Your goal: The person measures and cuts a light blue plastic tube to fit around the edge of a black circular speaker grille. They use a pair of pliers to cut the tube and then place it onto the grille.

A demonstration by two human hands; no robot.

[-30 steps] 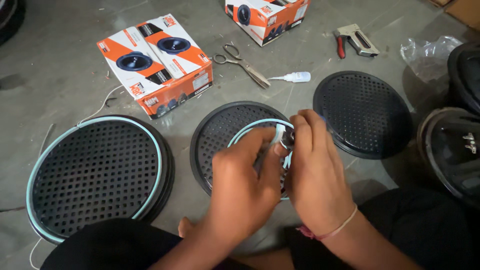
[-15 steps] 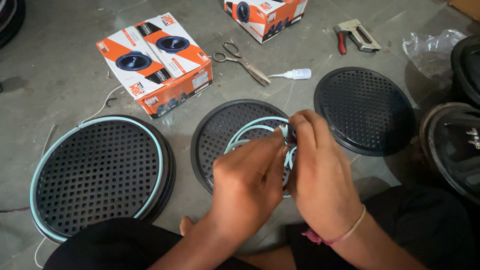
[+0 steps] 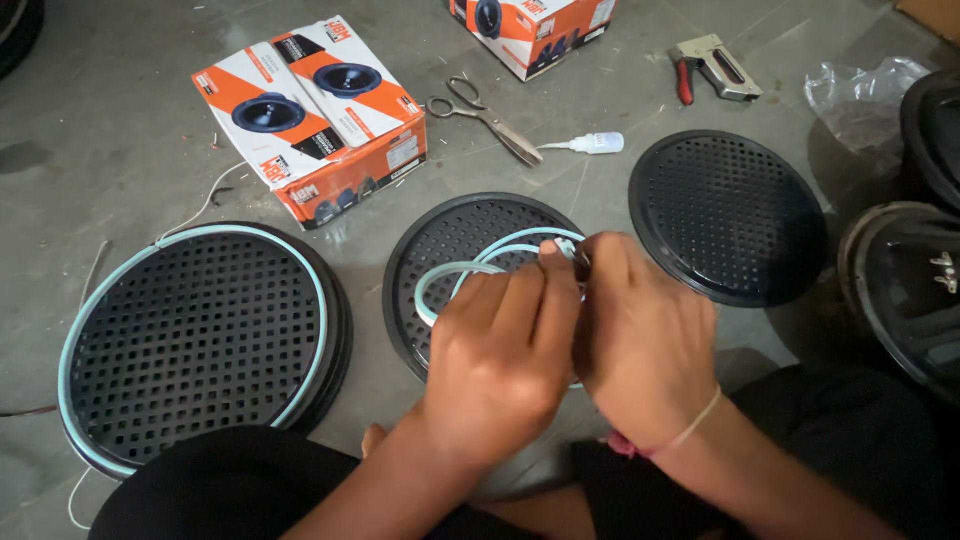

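Note:
My left hand (image 3: 500, 350) and my right hand (image 3: 640, 345) meet over a round black perforated grille (image 3: 450, 235) on the floor in front of me. Both pinch a pale blue flexible strip (image 3: 450, 272) that loops across the grille; the fingertips close on its end near the grille's right side. My hands hide most of the grille's lower right part. A larger black grille (image 3: 200, 340) with the same pale blue strip around its rim lies to the left.
Another black grille (image 3: 730, 215) lies to the right. Behind are an orange-and-white speaker box (image 3: 315, 115), a second box (image 3: 530, 30), scissors (image 3: 485, 115), a small glue bottle (image 3: 590, 145), a staple gun (image 3: 712, 65), a plastic bag (image 3: 860, 95) and speakers (image 3: 910, 280).
Both hands stay on the strip over the middle grille. The strip's loop has spread wider to the left across the grille, and my hands have shifted slightly lower.

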